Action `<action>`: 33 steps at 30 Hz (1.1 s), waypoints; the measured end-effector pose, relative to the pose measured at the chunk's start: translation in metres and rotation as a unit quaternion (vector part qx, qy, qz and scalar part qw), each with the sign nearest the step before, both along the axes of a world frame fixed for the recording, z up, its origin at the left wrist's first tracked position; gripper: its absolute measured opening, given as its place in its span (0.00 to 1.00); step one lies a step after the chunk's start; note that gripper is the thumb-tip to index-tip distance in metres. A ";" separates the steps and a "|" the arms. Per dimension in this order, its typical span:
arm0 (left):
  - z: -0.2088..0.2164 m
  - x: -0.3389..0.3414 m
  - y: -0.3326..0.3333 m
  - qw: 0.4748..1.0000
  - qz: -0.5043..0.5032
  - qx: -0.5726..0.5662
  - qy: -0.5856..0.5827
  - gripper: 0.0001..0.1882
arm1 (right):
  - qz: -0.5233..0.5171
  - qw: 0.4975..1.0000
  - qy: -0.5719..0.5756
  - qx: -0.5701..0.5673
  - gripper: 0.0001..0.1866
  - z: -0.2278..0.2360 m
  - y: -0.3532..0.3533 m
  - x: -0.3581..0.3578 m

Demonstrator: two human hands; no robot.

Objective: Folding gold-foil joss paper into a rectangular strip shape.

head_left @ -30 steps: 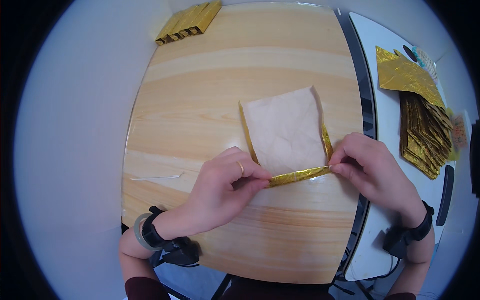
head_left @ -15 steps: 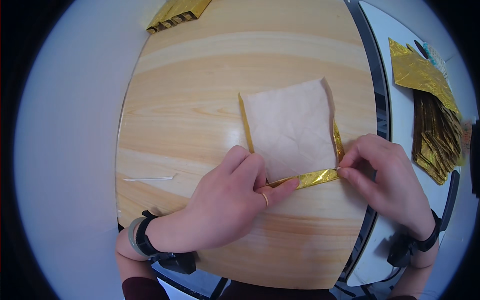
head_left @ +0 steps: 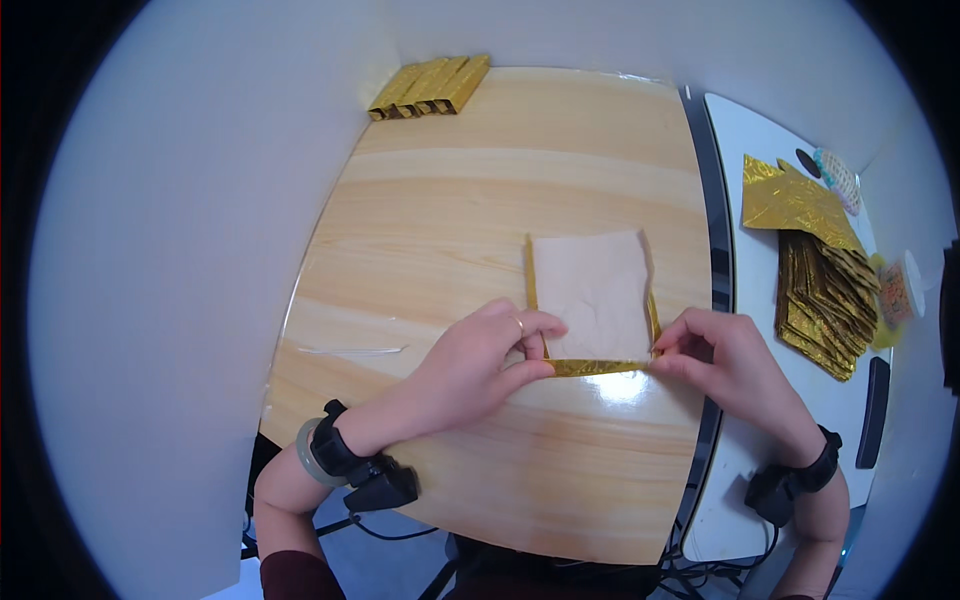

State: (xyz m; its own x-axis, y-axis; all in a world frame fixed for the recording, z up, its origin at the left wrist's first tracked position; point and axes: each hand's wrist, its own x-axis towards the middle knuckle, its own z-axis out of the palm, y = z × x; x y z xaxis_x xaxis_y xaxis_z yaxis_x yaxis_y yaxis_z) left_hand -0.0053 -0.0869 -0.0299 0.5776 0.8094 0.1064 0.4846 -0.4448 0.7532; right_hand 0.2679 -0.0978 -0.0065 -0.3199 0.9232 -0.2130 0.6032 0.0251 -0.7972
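Note:
A sheet of gold foil paper [head_left: 592, 295] lies on the wooden table with its pale side up. Its left, right and near edges are folded up, showing thin gold strips. At the near left corner, my left hand [head_left: 490, 355] pinches the folded edge, thumb outside and fingers bent over the pale side. My right hand [head_left: 725, 365] has the near right corner between thumb and index finger. Both hands wear black wrist straps with small black devices.
Folded gold paper pieces [head_left: 432, 88] stand in a row at the far left. A thin white stick [head_left: 355, 350] lies left of my left hand. On the white side table [head_left: 745, 440] sit a fanned stack of gold sheets [head_left: 825, 300] and a small tub [head_left: 900, 285].
My view has shifted, so more of the table's far end shows. My left index finger has come off the near gold fold, and my left thumb now lies at its corner. The right hand keeps its pinch.

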 end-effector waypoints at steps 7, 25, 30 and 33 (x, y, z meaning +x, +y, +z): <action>0.005 -0.019 0.022 0.990 -0.116 0.079 0.012 0.04 | 0.088 0.945 -0.065 0.307 0.15 0.006 0.000 0.016; 0.019 0.002 0.004 0.959 0.000 0.281 0.020 0.11 | 0.076 0.997 0.034 0.002 0.07 -0.008 0.001 -0.020; 0.007 0.029 -0.024 0.960 -0.045 0.266 0.080 0.08 | 0.022 0.974 0.213 -0.075 0.07 -0.017 -0.003 -0.033; 0.005 0.024 -0.027 0.957 -0.027 0.258 0.129 0.09 | 0.060 0.984 0.086 0.143 0.08 0.006 -0.004 -0.014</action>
State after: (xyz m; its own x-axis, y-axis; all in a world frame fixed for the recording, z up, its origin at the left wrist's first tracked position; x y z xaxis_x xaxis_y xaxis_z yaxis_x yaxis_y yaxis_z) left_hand 0.0182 -0.1137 -0.0247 0.6780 0.6558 0.3321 0.5910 -0.7549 0.2844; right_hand 0.2540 -0.1015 -0.0003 -0.4385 0.8910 0.1174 0.4383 0.3261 -0.8376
